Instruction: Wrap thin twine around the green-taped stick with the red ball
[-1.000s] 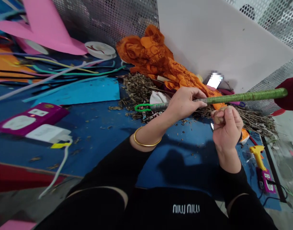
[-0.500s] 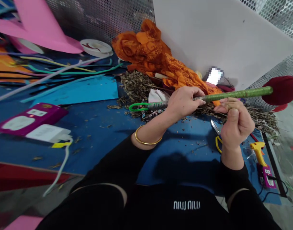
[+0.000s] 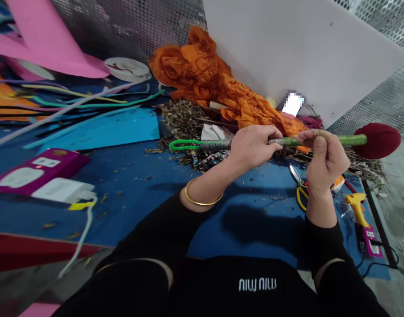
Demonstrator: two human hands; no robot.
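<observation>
A long green-wrapped stem (image 3: 345, 140) lies level above the blue mat, with a dark red ball head (image 3: 377, 140) at its right end and a green wire loop (image 3: 184, 144) at its left end. My left hand (image 3: 253, 145) is closed around the stem's grey wound middle. My right hand (image 3: 322, 157) pinches the stem just to the right of the left hand, thumb on top. Whether it also holds tape I cannot tell.
Orange cloth (image 3: 202, 75) and dried twigs (image 3: 185, 116) lie behind the hands, before a white board (image 3: 288, 48). A yellow glue gun (image 3: 355, 207) and scissors (image 3: 296, 180) lie at right. A purple power strip (image 3: 33, 169), foam strips and pink sheets lie at left.
The stem has dropped to level and shifted left, bringing the red ball into view. My right hand rose from below the stem and closed on it.
</observation>
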